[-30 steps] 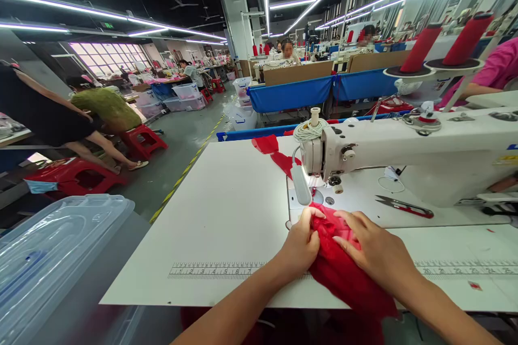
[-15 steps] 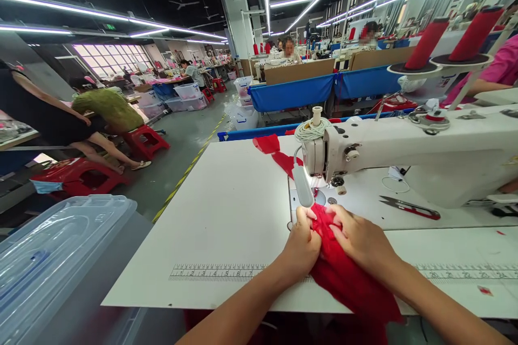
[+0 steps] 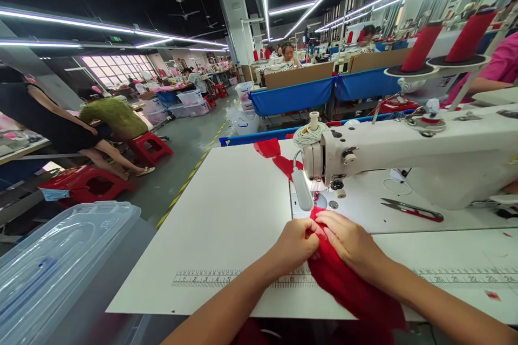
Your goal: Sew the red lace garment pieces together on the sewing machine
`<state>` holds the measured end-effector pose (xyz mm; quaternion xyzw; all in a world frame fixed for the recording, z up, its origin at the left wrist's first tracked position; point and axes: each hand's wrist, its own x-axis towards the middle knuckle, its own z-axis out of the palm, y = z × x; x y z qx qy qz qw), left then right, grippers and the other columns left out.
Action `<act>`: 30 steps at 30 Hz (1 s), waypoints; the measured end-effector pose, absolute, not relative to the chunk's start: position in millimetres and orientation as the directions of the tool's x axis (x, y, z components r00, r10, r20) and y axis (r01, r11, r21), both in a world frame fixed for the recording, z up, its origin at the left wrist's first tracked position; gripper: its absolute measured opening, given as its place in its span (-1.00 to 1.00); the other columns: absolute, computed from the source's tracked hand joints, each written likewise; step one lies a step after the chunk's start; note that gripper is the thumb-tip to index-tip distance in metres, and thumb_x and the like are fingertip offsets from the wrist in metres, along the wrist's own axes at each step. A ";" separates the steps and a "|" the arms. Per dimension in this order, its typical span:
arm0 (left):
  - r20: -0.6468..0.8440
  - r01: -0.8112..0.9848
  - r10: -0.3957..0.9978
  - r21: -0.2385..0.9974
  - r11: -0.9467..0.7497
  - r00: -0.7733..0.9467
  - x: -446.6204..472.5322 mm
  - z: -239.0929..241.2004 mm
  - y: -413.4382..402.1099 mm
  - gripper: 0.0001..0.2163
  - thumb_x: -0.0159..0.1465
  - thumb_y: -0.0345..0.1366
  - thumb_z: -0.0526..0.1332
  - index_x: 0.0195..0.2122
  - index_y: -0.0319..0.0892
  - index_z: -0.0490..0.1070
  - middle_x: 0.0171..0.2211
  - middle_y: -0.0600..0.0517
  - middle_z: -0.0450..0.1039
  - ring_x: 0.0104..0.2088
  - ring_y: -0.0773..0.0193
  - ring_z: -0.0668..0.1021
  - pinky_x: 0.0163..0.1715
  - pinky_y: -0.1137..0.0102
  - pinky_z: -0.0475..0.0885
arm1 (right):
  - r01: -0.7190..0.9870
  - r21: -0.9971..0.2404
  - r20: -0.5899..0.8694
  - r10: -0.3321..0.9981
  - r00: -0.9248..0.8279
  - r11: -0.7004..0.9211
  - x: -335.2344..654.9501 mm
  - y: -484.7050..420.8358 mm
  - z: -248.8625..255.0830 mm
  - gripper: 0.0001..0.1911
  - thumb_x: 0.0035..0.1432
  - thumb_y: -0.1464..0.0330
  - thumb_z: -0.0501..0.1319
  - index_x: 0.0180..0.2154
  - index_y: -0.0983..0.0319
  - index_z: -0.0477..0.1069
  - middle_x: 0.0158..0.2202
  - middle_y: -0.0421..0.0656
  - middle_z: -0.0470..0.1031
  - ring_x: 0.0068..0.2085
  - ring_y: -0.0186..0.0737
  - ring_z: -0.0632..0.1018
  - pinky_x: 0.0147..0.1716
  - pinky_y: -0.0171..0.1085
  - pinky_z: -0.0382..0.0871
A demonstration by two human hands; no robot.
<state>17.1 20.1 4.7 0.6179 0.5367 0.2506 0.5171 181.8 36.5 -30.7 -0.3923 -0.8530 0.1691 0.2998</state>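
A piece of red fabric [image 3: 343, 275] runs from the needle area of a white sewing machine [image 3: 388, 151] toward me and hangs over the table's front edge. My left hand [image 3: 297, 242] is closed, pinching the fabric's left edge just in front of the needle area. My right hand [image 3: 348, 237] lies on the fabric from the right, its fingers stretched out and close together near the left fingertips. Beside the needle, a small grey-white lamp [image 3: 302, 190] on a bent neck partly hides the presser foot. More red fabric [image 3: 267, 147] lies behind the machine head.
Thread snips [image 3: 413, 209] lie right of the needle on the white table [image 3: 202, 215], which has a printed ruler [image 3: 202, 278]. Red thread cones [image 3: 423, 46] stand behind the machine. A lidded plastic bin [image 3: 68, 248] is at the left. Other people and red stools [image 3: 150, 146] are beyond.
Both hands have drawn slightly back from the needle. The right hand's fingers have gone from pinching to lying flatter, and the bunched fabric is smoother. The camera view has shifted slightly.
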 end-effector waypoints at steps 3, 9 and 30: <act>-0.182 0.538 0.955 0.842 0.028 0.236 8.9 10.2 28.2 -0.81 0.07 -0.40 0.11 -0.64 -0.14 0.13 -0.68 0.17 0.17 -0.63 0.40 0.28 -0.61 0.48 0.15 | 0.608 -0.374 0.398 0.714 -0.576 0.700 191.3 44.5 -36.8 -0.65 0.23 0.46 -0.06 -0.05 0.26 0.41 0.03 0.01 0.49 0.04 -0.09 0.50 0.02 -0.06 0.43; 0.071 0.779 0.996 0.621 -0.084 0.051 6.8 3.7 55.0 -0.68 0.11 -0.32 0.18 -0.69 -0.12 0.04 -0.64 0.09 0.12 -0.48 0.25 0.34 -0.44 0.38 0.26 | 0.625 -0.298 0.335 0.692 -0.639 0.721 202.3 54.6 -34.3 -0.64 0.12 0.54 -0.03 -0.13 0.23 0.42 0.07 -0.06 0.47 -0.06 -0.14 0.53 -0.08 -0.12 0.48; 0.193 0.764 0.757 0.046 -0.643 0.625 4.7 -25.6 31.9 -0.58 0.36 -0.29 -0.09 0.18 -0.41 0.17 0.00 -0.36 0.38 -0.04 -0.09 0.48 -0.20 0.13 0.48 | 0.633 -0.121 0.482 0.603 -0.636 0.765 203.3 56.4 -44.9 -0.54 0.15 0.57 -0.05 -0.01 0.30 0.46 -0.02 -0.03 0.54 -0.14 -0.11 0.53 -0.19 -0.14 0.54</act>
